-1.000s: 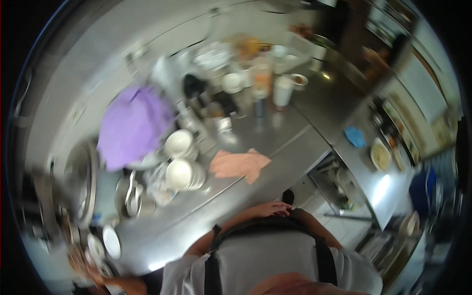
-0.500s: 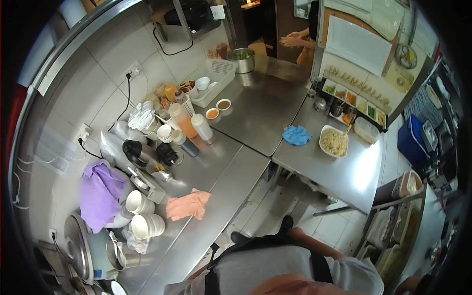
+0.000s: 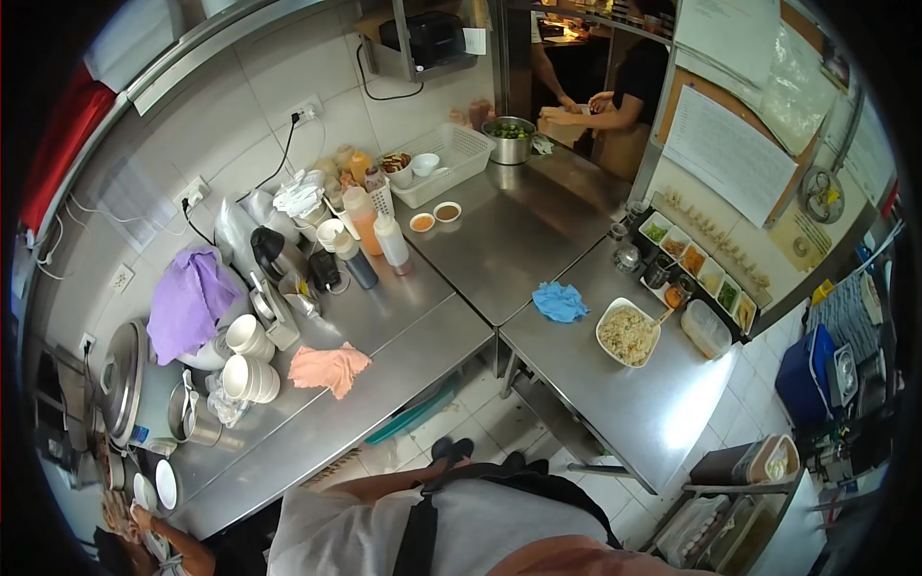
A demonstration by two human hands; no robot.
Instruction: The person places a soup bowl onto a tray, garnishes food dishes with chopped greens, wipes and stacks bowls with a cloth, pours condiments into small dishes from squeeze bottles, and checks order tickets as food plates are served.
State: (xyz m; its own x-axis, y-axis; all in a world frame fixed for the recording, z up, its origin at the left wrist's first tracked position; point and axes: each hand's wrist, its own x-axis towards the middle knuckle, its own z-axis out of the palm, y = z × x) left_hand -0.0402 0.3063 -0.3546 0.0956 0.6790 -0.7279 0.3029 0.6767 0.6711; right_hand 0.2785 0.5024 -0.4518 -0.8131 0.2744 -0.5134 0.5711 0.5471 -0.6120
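Note:
My left forearm crosses in front of the grey shirt, and my left hand (image 3: 444, 469) is close to the dark apron at my waist. Its fingers are small and partly hidden, so I cannot make out a grip. My right hand is out of sight. Nearest to the left hand is the steel counter (image 3: 403, 370), which bears a crumpled orange cloth (image 3: 329, 369). To the right, a second steel table (image 3: 615, 413) holds a white bowl of fried rice (image 3: 627, 333) with a spoon in it, and a blue cloth (image 3: 560, 301).
White bowls (image 3: 252, 379), squeeze bottles (image 3: 391, 242) and a purple cloth (image 3: 195, 305) line the left counter. A pot of greens (image 3: 509, 140) stands at the back. Garnish trays (image 3: 692, 259) edge the right table. Other people's hands (image 3: 584, 108) show at the back and lower left.
My view has turned and shifted, with the counters sitting higher. My right forearm has left view, and my left forearm now lies across my front. Another person has appeared at lower left.

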